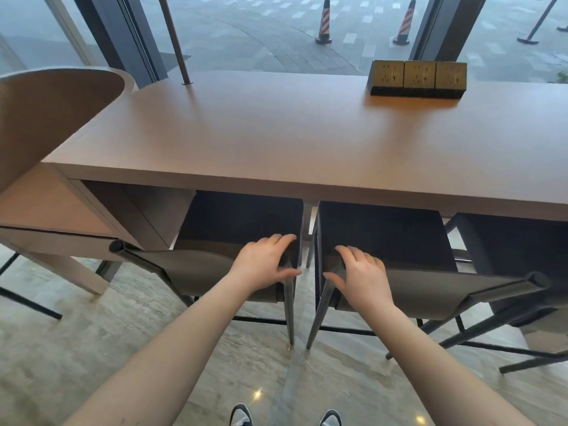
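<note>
- Head view: one wide-angle camera, worn on the person's head, standing.
- Facing: forward and down, over the counter (276, 133) toward the window (276, 32).
- Range: near; left chair back (199, 272) and right chair back (430, 290) close below, shoes (241, 416) at bottom edge.

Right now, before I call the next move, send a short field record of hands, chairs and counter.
left hand: grips the right end of the backrest of the left grey fabric-backed chair
right hand: grips the left end of the backrest of the right grey fabric-backed chair
surface: long brown wooden counter, by the window
chairs: side by side, narrow gap between, seats under the counter
on counter: black-and-gold three-socket block, far right
</note>
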The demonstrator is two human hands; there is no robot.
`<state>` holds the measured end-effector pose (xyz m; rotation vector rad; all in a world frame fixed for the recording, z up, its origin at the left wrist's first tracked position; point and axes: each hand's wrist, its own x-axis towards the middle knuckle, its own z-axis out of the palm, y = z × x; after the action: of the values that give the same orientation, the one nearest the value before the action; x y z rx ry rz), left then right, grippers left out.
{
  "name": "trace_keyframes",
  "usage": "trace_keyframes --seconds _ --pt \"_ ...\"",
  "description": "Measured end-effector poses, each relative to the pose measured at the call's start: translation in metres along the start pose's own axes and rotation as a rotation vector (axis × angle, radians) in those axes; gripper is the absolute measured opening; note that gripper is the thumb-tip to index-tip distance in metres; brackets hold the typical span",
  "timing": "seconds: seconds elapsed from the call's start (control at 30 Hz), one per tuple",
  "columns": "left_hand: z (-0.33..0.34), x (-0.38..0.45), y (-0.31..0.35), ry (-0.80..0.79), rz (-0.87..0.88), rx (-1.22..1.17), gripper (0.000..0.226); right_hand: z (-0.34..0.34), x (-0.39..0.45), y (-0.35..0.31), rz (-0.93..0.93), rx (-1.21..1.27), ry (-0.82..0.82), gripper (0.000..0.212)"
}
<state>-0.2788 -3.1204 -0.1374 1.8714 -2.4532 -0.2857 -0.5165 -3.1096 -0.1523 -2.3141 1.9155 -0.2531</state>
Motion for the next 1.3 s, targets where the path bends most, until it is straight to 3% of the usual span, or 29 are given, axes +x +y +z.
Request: trace_keyframes --seconds 0.23,0.5,0.83,1.0,1.3 --pt "-0.044 -0.04 -0.01 0.325 -0.098 -0.093 0.058 -0.027 0.011 -0.03 -0.165 0.248 0.203 0.048" --pt "-0.071 -0.137 -0.056 0.456 -0.3 -0.035 0.057 -0.039 0.006 -0.119 -0.325 0.377 0.148 0.047" --pt "-0.107 -0.331 -0.188 0.563 -0.516 0.009 0.062 -0.024 -0.049 -0.337 -0.512 0.45 0.093 0.048" --pt "-0.117 -0.433 -0.249 0.519 -0.638 0.037 0.067 -0.007 -0.081 -0.451 -0.612 0.484 0.062 0.047" --pt "-0.137 -0.557 -0.346 0.561 -0.832 0.133 0.063 0.019 -0.109 -0.624 -0.842 0.541 -0.012 0.045"
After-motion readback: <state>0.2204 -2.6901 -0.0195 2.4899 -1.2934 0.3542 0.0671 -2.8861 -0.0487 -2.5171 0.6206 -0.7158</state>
